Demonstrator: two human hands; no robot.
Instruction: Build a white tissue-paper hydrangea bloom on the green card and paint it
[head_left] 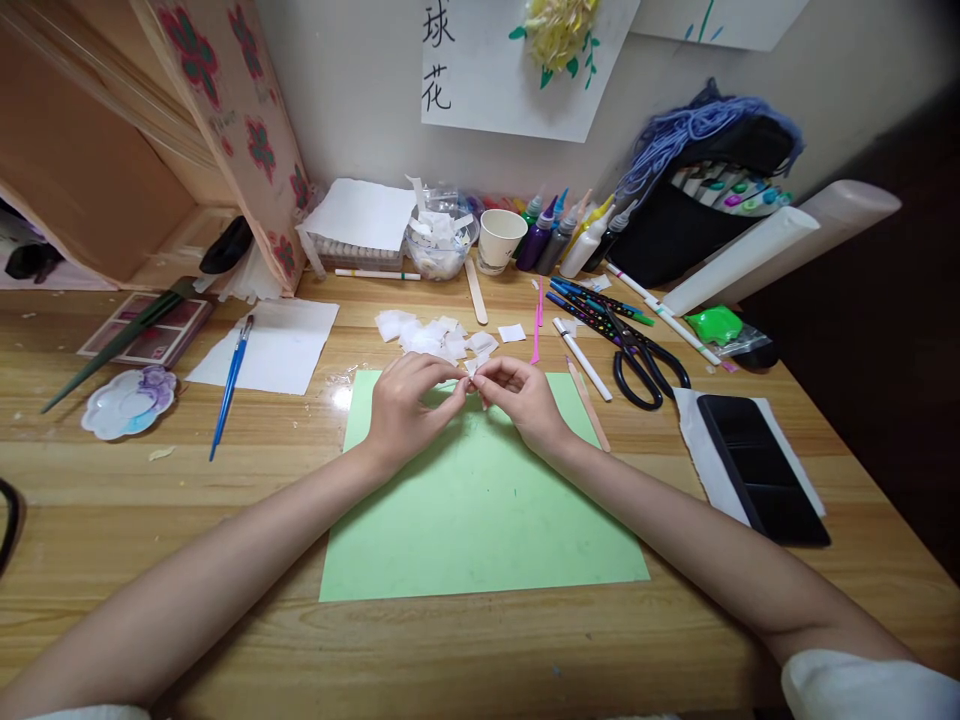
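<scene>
My left hand [412, 405] and my right hand [521, 400] meet over the far edge of a green paper sheet [484, 520]. Thumbs and forefingers of both are pinched together on a small white paper piece [474, 366], mostly hidden by the fingertips. Just beyond the hands lies a loose pile of white paper squares [424, 335], with one separate square [512, 333] to its right. A pencil [589, 405] rests across the green sheet's right edge.
Black-handled scissors [637, 365], pens [592, 305] and a black case [761, 465] lie on the right. A paper cup [501, 240], a bowl of scraps [439, 255] and paint bottles [536, 240] line the wall. A paintbrush [232, 385] and a palette [129, 402] are left.
</scene>
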